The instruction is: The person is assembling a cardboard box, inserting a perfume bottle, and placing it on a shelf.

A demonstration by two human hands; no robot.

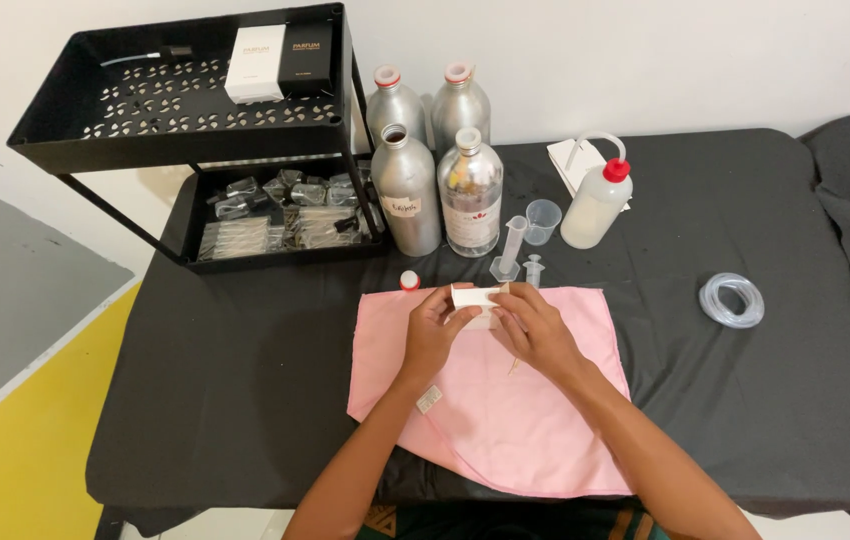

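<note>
Small white cardboard box (475, 300): held between left hand (437, 325) and right hand (535, 328), fingers of both closed on its ends, above a pink cloth (505, 420) spread on the black-covered table (245, 380). Behind: four silver aluminium bottles (407, 190), clear plastic measuring cylinder (511, 245), white squeeze bottle with red cap (595, 203). Right: coiled clear tubing (732, 300); left: black metal tiered rack (195, 90).

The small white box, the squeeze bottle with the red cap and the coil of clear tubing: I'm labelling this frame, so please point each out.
small white box (474, 297): head view, top face between both hands.
squeeze bottle (592, 209): head view, its body.
coil of clear tubing (716, 310): head view, left loop.
</note>
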